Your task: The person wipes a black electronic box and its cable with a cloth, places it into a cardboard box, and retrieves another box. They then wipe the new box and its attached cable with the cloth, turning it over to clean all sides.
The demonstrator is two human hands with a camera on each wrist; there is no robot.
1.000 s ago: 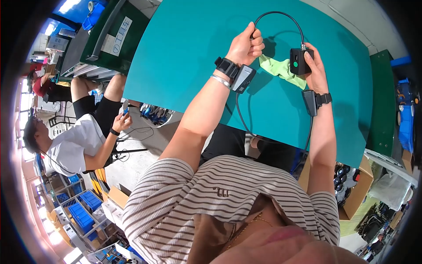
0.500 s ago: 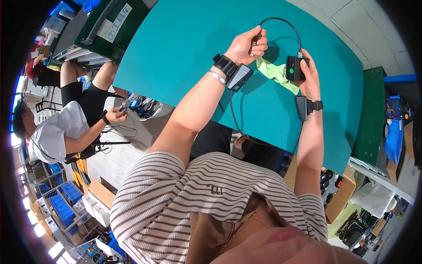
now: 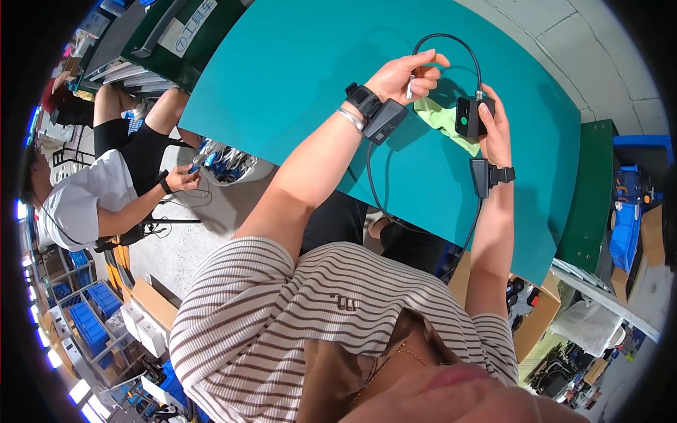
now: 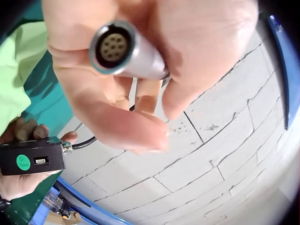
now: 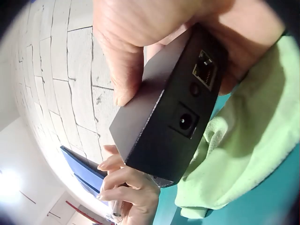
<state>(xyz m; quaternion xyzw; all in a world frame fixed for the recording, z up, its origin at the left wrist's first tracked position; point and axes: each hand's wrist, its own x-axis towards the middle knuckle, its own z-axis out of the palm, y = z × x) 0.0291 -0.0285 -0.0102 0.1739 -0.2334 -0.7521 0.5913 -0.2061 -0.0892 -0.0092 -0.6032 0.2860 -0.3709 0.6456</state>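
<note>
In my left hand (image 3: 403, 76) I hold a silver round cable connector (image 4: 146, 60); its socket with several pin holes faces the left wrist camera, and the fingers curl loosely about it. A black cable (image 3: 455, 37) arches from this hand over to a small black box (image 3: 464, 117). My right hand (image 3: 499, 134) grips that box above the table, thumb on one face and fingers behind. The right wrist view shows a network port (image 5: 205, 70) and a round power jack (image 5: 186, 122) on the box's end. A light green cloth (image 3: 437, 115) lies beside and below the box.
The teal table (image 3: 296, 92) stands against a white brick wall (image 3: 543, 35). A green tool cabinet (image 3: 159, 35) is at the left, near a seated person (image 3: 99, 190) holding something small. Blue bins (image 3: 88, 324) fill a rack at lower left. Another dark green cabinet (image 3: 589, 190) borders the right side.
My left hand has opened its forefinger outward, and the silver connector now shows below the fingers. The right hand keeps its grip on the black box. The head view has shifted a little.
</note>
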